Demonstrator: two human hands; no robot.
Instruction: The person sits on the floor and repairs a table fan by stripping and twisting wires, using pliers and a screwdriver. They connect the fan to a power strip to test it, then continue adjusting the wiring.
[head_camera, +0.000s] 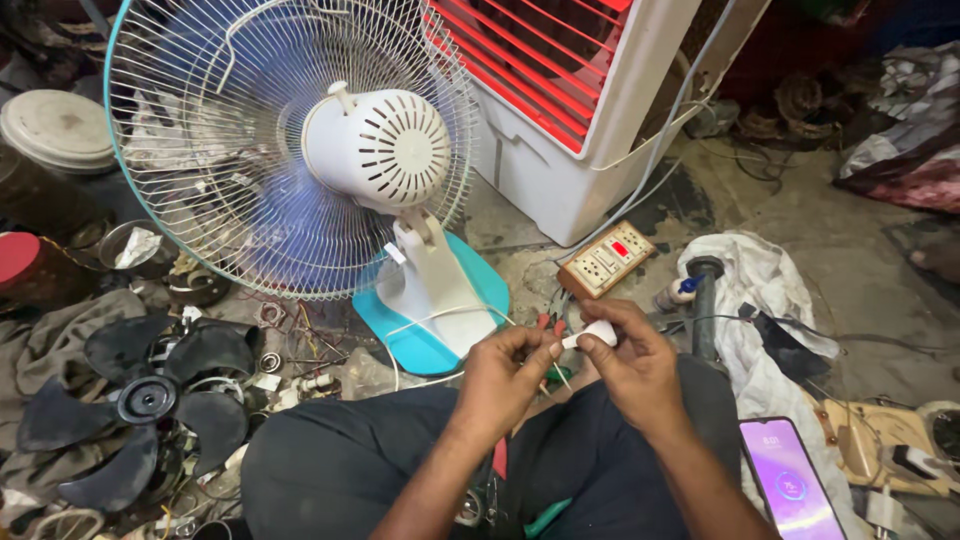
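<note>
L hand (507, 365): mine, over my lap, fingertips pinched together on near end of the white plug & its thin wire ends.
R hand (630, 358): mine, thumb + forefinger clamped on far end of same plug, other fingers curled under.
White plug (598, 331): small, pale, held betw. both hands above my knees; long axis ran roughly L-to-R, tilted up toward R. R hand had more of the body; L hand nearer the wire end.
White cord (430, 318): thin, looped from plug area back toward fan base.
Table fan (375, 150): white motor housing, wire guard, teal base; stood just ahead of my hands, rear toward me.
Socket board (606, 259): wooden, red switch, on floor ahead-R of hands, near.
Pliers (546, 322): red handles, partly hidden behind L fingers.
Loose fan blade (140, 398): black, on floor at my L, well apart.
Phone (795, 482): lit purple screen, beside my R knee.
Cooler (570, 90): white w/ red louvres, behind fan.
Surface: bare concrete floor (820, 230), stained, littered w/ rags, wire scraps, small parts.
Room: cramped repair corner, I sat on the floor.
</note>
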